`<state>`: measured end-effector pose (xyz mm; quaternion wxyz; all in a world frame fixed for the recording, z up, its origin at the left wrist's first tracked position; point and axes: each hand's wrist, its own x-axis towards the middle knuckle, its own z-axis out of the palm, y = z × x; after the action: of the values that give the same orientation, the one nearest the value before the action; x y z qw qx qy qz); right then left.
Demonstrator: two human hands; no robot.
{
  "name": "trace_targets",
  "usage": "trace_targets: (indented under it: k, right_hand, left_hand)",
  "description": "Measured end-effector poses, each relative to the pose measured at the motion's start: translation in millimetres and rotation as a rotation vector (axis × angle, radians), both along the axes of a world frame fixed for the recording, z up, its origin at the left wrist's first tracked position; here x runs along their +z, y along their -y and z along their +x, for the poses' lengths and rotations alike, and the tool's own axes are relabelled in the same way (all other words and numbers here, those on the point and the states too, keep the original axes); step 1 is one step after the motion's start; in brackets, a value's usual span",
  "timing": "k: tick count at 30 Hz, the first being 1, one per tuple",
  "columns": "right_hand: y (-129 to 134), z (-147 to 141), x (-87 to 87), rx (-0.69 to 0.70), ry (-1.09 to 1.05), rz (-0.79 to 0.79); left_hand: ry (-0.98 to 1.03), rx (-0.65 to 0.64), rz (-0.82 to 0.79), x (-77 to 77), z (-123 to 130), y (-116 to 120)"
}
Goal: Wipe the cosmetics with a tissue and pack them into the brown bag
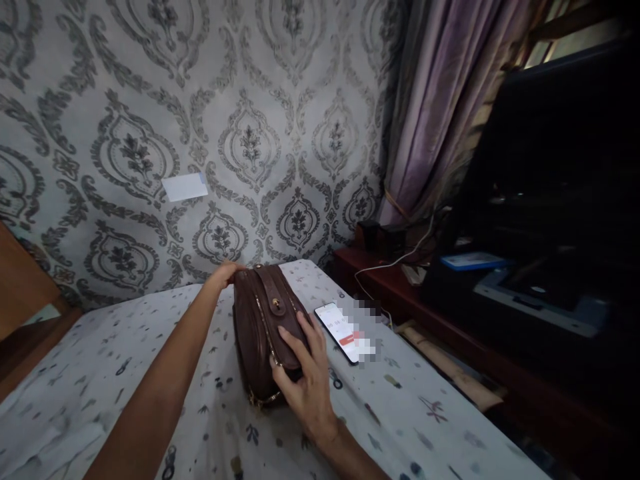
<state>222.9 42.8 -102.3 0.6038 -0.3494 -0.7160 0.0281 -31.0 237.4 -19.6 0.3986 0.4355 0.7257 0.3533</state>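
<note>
A dark brown leather handbag (265, 313) rests on a white patterned bedsheet, with gold-coloured zips and a strap tab with a metal stud on top. My left hand (229, 272) reaches to the bag's far left corner and grips it there; its fingertips are partly hidden behind the bag. On the near right part of the bag lies my right hand (305, 373), its fingers curved over the top and its thumb by the near end of a zip. Whether the thumb pinches a zip pull, I cannot make out. Just right of the bag lies a phone (335, 323) with a lit screen, partly pixelated.
Behind the bed (200, 427) rises a patterned wall (250, 143) with a white card (185, 187) on it. A dark red table (373, 270) with a white cable (385, 269) and a large black screen (550, 167) stands right. Wooden furniture (23, 280) is at left.
</note>
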Motion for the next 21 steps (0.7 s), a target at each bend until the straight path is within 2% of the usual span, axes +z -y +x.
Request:
trace_targets:
  k: [9,13,21]
  right_hand:
    - [1,-1,0.3,0.019,-0.016,-0.004]
    - [0,0,-0.2,0.031,-0.016,0.0]
    - [0,0,1.4,0.035,-0.029,0.009]
  left_hand:
    - [-0.166,-0.03,-0.271,15.0,-8,1]
    - [-0.196,-0.009,-0.26,17.0,-8,1]
    - [-0.183,0.092,-0.162,11.8,1,-3]
